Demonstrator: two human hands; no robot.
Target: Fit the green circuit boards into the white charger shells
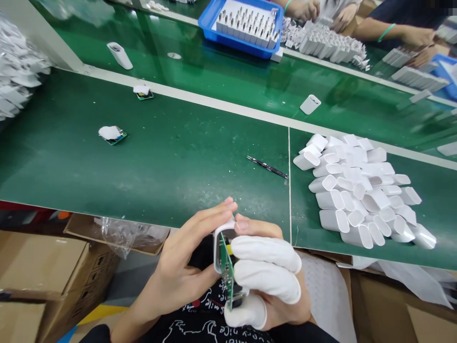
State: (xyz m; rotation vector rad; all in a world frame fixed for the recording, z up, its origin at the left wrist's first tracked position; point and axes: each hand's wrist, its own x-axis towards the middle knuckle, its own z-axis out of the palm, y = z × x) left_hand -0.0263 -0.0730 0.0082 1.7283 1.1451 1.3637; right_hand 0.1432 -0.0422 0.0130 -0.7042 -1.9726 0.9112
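Observation:
My left hand point(185, 259) is closed around a white plastic housing point(217, 250), an oval sleeve with its open end towards me. Partly inside that opening sits a green circuit board point(225, 274), its lower end sticking out. My right hand point(271, 271) grips the board between thumb and fingers; white finger cots cover the thumb and two fingers. A bit of yellow shows beside the board, and the rest behind it is hidden by my fingers. Beyond my hands a pair of dark tweezers point(267, 166) lies on the green bench mat point(200, 157).
A pile of white housings point(360, 190) covers the right side. Two board assemblies point(112, 134) lie at left. Single housings point(120, 55) rest on the strip beyond the rail. A blue tray point(241, 47) holds upright white pieces. Co-workers' hands point(421, 43) handle parts across the bench.

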